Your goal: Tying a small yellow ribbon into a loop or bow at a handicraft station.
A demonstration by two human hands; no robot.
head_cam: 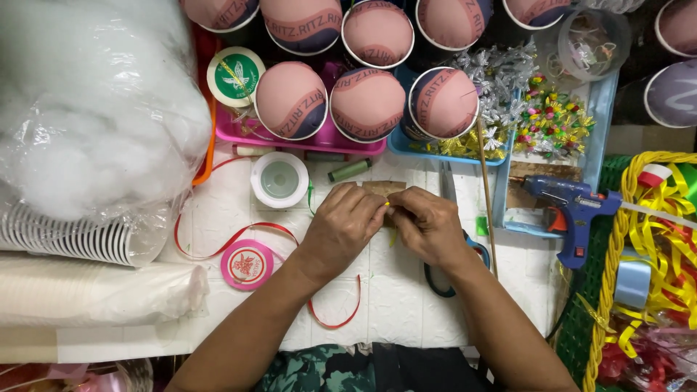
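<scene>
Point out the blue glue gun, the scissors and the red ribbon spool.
blue glue gun (573, 207): head view, on the body just above its handle.
scissors (447, 185): head view, on the blades above the right hand.
red ribbon spool (247, 265): head view, on its round pink label face.
</scene>
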